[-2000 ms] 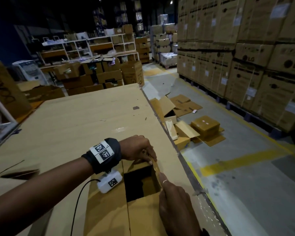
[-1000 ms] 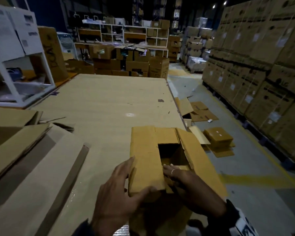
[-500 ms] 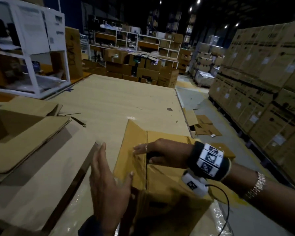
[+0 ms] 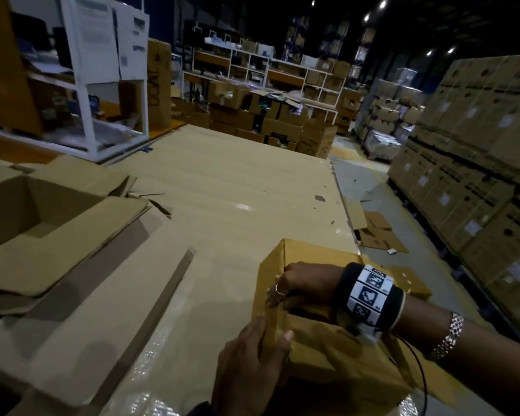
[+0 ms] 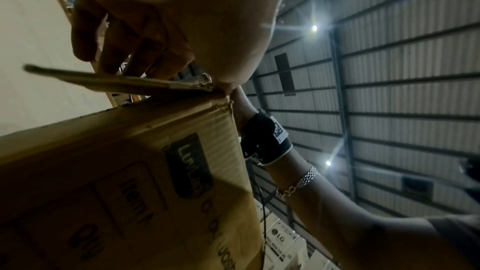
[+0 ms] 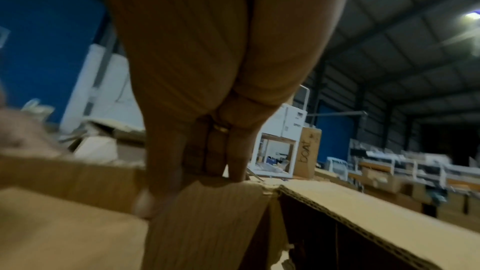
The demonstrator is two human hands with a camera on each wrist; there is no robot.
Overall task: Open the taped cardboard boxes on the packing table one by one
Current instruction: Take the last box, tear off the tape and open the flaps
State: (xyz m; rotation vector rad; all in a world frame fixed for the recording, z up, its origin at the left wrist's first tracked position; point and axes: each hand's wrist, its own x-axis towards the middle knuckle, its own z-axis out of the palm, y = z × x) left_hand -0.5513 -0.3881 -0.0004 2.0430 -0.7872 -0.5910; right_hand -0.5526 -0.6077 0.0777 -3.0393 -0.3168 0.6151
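A small brown cardboard box (image 4: 327,358) stands at the near right edge of the packing table (image 4: 237,181), its top partly open with a dark gap. My right hand (image 4: 282,291) reaches across from the right, and its fingers curl over the left flap's edge. My left hand (image 4: 258,349) grips the box's near-left corner with the thumb on top. The right wrist view shows my right fingers (image 6: 215,151) on the flap of the box (image 6: 207,223). The left wrist view shows a printed side of the box (image 5: 116,171).
An open empty carton (image 4: 27,211) and flat cardboard sheets (image 4: 102,295) lie on the table's left. A white shelf rack (image 4: 102,85) stands behind them. Flattened boxes (image 4: 376,235) lie on the floor to the right, beside tall stacked cartons (image 4: 478,145).
The box's left flap stood up half a second ago and now lies lower under my right hand. My left hand went from flat against the side to gripping the near corner.
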